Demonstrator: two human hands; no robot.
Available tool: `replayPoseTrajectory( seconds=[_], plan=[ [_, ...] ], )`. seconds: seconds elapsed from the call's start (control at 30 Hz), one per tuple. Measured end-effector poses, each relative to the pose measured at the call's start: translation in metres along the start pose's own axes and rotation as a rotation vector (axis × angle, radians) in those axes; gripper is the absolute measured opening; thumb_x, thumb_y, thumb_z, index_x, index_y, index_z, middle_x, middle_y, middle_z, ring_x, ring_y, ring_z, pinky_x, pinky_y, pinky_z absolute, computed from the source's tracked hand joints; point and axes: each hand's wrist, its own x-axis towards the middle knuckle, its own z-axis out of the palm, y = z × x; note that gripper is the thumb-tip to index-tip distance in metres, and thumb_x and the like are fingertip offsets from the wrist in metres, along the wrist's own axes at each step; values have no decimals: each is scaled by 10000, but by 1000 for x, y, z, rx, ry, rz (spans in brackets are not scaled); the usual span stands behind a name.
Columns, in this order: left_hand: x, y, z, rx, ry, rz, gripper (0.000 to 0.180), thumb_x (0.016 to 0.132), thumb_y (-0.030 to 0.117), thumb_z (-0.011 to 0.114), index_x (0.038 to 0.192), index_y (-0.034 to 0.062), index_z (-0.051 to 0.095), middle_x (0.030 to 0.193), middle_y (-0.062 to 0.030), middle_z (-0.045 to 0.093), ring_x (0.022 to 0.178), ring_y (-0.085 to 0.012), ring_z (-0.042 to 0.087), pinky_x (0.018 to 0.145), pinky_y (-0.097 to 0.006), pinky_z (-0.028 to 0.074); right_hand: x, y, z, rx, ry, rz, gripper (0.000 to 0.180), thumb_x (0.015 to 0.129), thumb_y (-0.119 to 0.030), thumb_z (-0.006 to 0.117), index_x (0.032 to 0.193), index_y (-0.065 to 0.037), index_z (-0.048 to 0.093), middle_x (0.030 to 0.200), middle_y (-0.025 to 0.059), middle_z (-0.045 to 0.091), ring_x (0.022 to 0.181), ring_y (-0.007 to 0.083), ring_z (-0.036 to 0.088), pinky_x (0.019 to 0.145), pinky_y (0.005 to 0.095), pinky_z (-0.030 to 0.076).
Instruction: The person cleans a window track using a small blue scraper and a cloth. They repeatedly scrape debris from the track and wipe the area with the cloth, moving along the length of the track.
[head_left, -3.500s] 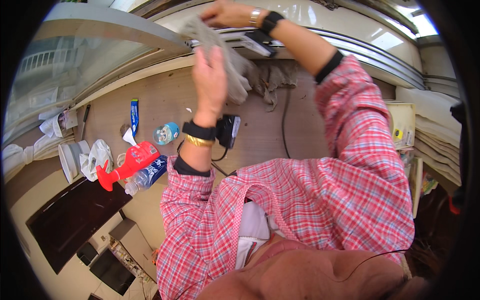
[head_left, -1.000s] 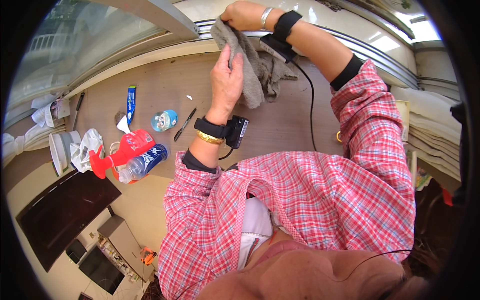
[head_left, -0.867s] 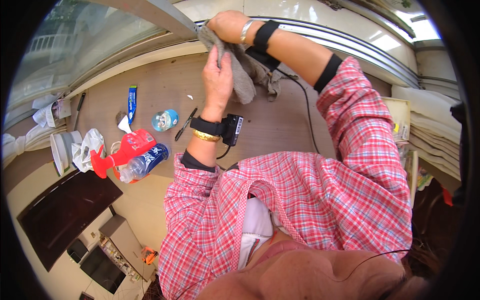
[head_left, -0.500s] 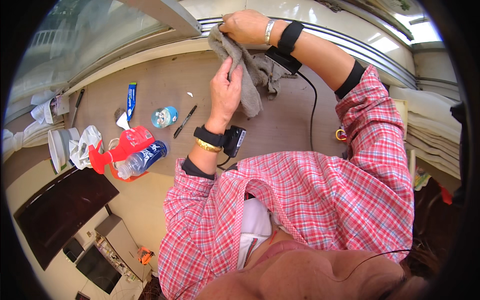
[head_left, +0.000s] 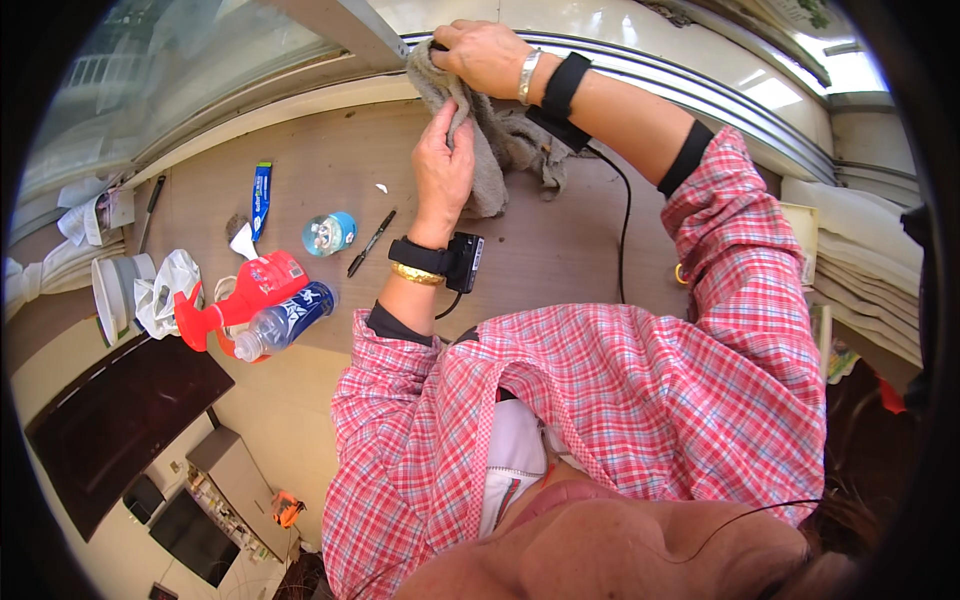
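A grey-brown cloth [head_left: 486, 180] hangs bunched between my hands at the far window sill. My right hand [head_left: 485, 60] is closed on its upper end, beside the metal window track [head_left: 640, 72] and the corner of the sliding window frame [head_left: 372, 38]. Lower on the cloth, my left hand [head_left: 442, 172] holds a fold between thumb and fingers. The cloth's other end trails to the right over the sill board, partly behind my right wrist.
On the wooden sill board [head_left: 560, 250] lie a black marker [head_left: 371, 243], a blue tube [head_left: 261, 200] and a brush [head_left: 242, 238]. A round blue-lidded container [head_left: 329, 234], red spray bottle [head_left: 240, 300] and clear plastic bottle [head_left: 285, 322] sit at left. A black cable [head_left: 627, 230] crosses the board.
My right hand has moved slightly left along the window track toward the frame corner, drawing the cloth with it. My left hand has shifted a little left and stays on the cloth.
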Motion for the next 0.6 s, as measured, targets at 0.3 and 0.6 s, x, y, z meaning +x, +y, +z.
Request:
replayPoseTrajectory(
  seconds=[0.3,0.6],
  plan=[
    [11,9,5,-29,-59,-114,373,885,166,564,1170,-75,560,1018,-238,659,956,-299,650,836,-335,481,20,-9,-9,-29,-266,93,131,748,-127,604,839,-95,692,890,89,619,783,275,657,679,372,534],
    [-13,40,22,-53,-188,4,346,873,161,588,1143,-56,584,1071,-249,635,993,-357,630,840,-352,488,-39,28,-68,41,-177,177,170,739,-156,587,845,-69,687,762,141,646,708,330,648,640,424,511]
  ],
)
